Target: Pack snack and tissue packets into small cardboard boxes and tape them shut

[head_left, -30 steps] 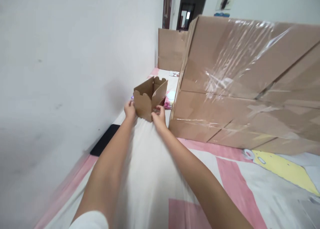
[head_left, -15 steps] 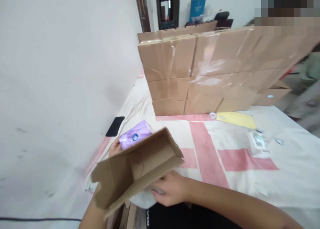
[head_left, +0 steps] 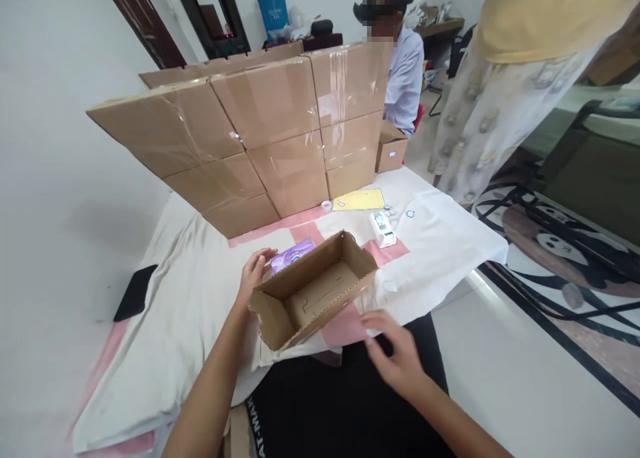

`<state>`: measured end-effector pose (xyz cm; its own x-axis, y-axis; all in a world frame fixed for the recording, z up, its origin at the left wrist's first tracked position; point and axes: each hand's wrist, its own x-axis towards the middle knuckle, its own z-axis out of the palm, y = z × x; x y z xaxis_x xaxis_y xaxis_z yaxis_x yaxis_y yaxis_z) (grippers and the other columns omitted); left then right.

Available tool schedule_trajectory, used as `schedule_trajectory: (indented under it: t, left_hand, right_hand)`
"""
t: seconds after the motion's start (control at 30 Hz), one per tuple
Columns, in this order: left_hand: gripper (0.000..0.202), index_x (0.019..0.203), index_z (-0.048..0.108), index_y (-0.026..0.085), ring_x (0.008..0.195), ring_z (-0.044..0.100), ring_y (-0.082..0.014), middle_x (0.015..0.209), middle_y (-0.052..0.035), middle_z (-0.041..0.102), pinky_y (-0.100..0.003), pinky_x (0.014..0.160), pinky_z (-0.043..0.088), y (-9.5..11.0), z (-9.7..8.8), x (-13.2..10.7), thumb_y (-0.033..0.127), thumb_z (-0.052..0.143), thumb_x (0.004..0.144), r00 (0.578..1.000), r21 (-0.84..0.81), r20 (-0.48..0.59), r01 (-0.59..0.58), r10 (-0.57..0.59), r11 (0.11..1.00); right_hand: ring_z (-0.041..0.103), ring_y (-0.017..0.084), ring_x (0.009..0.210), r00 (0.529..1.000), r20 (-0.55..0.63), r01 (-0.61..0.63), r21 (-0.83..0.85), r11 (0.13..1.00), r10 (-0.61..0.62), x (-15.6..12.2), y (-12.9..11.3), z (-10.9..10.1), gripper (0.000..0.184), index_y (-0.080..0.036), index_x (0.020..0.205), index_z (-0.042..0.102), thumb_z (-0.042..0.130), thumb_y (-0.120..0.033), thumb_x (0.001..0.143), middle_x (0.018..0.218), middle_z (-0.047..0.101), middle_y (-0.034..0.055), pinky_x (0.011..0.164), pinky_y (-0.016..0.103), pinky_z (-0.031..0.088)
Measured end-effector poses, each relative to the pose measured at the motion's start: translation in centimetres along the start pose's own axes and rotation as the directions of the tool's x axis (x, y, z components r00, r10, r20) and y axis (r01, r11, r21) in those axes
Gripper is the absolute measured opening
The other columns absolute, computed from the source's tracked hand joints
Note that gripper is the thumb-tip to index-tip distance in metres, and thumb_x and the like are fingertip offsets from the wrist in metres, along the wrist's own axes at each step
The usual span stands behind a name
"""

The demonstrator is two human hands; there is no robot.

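A small open cardboard box (head_left: 314, 291) lies on the white and pink cloth (head_left: 200, 298) in front of me, its inside bare. My left hand (head_left: 254, 273) rests against the box's far left wall, fingers partly spread, next to a purple packet (head_left: 293, 254) lying just behind the box. My right hand (head_left: 393, 355) hovers apart from the box near the cloth's front edge, fingers loosely spread and holding nothing.
A wall of taped cardboard cartons (head_left: 260, 131) stands at the back of the cloth. A black phone (head_left: 134, 293) lies at the left, a yellow envelope (head_left: 359, 199) and small white box (head_left: 383, 228) farther back. One person sits behind the cartons (head_left: 403, 71); another stands at right (head_left: 510, 78).
The box came from far along the wall back toward me and now lies on the cloth. My right hand let go of it. The view swung to the right.
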<state>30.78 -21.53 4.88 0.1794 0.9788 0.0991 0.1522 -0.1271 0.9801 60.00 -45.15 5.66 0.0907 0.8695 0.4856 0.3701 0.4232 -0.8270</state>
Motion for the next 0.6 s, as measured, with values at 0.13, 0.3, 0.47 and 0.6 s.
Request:
schedule_trajectory:
  t: [0.13,0.3,0.47,0.6]
  left_hand:
    - [0.056,0.111,0.077,0.024,0.136,0.055,-0.0345,0.143,-0.0135,0.063,-0.053,0.118,0.041,2.8,-1.5,-0.3,0.065,0.079,0.073,0.979,0.126,0.194,-0.082,0.057,0.989]
    - [0.039,0.098,0.082,0.031,0.14,0.052,-0.0361,0.146,-0.0088,0.062,-0.052,0.122,0.035,5.3,-0.6,0.0,0.05,0.088,0.064,0.936,0.236,0.348,-0.136,0.047,0.962]
    - [0.046,0.106,0.078,0.024,0.127,0.061,-0.0338,0.128,-0.0139,0.069,-0.049,0.108,0.049,4.6,0.1,0.7,0.051,0.082,0.069,0.987,0.259,0.129,-0.124,0.093,0.958]
    - [0.055,0.116,0.069,0.021,0.121,0.063,-0.0298,0.128,-0.0124,0.068,-0.044,0.103,0.053,5.0,-1.1,1.2,0.05,0.079,0.071,0.97,0.214,-0.167,-0.138,0.175,0.967]
  right_hand:
    - [0.057,0.034,0.133,0.993,-0.11,0.03,-0.082,0.996,-0.039,2.9,2.4,-5.0,0.049,-0.028,0.142,0.051,0.062,-0.029,0.094,0.142,0.058,0.0161,0.097,0.053,0.058]
    - [0.035,0.04,0.151,0.931,0.12,0.359,-0.142,0.922,-0.344,10.5,1.4,-6.0,0.074,-0.033,0.156,0.039,0.071,-0.041,0.089,0.159,0.046,0.0129,0.118,0.07,0.037]
    - [0.052,0.035,0.133,0.892,0.204,0.442,-0.201,0.874,-0.404,12.6,0.1,-3.1,0.041,-0.032,0.127,0.06,0.068,-0.015,0.091,0.106,0.072,0.0075,0.105,0.061,0.051]
    - [0.052,0.034,0.13,0.897,0.118,0.441,-0.201,0.874,-0.426,10.7,0.5,-0.8,0.03,-0.028,0.109,0.059,0.064,-0.007,0.088,0.091,0.064,0.0055,0.102,0.061,0.052]
